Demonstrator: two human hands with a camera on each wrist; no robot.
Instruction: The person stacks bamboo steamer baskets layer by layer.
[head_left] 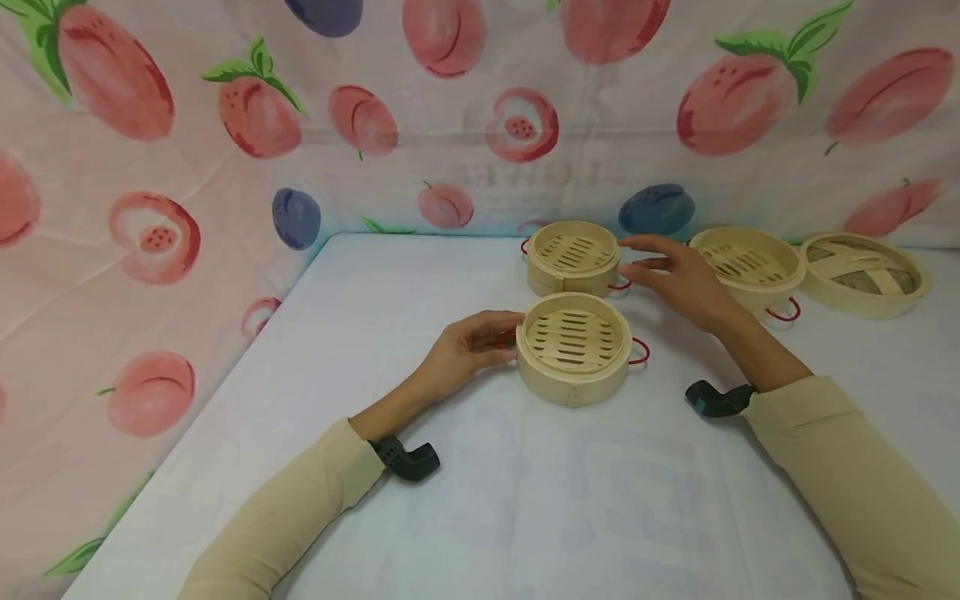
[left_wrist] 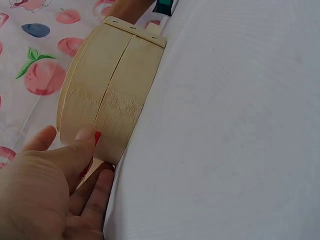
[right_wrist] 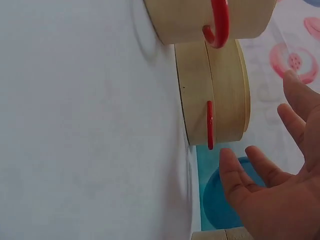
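A round bamboo steamer basket (head_left: 573, 367) with a slatted floor and red side handles stands at the front of the group. My left hand (head_left: 474, 350) holds its left side, and in the left wrist view the thumb lies beside the red handle (left_wrist: 96, 136), with other fingers around it. Behind stands a second steamer basket (head_left: 573, 260), slightly left of the front one's right edge. My right hand (head_left: 678, 282) is at this rear basket's right side, fingers spread and holding nothing. In the right wrist view its fingertips are just short of the basket's red handle (right_wrist: 210, 125).
To the right stand a third steamer basket (head_left: 750, 262) and a woven bamboo lid (head_left: 862, 275), side by side. All are on a white-covered table (head_left: 525, 517). A fruit-print cloth (head_left: 360, 183) hangs along the back and left.
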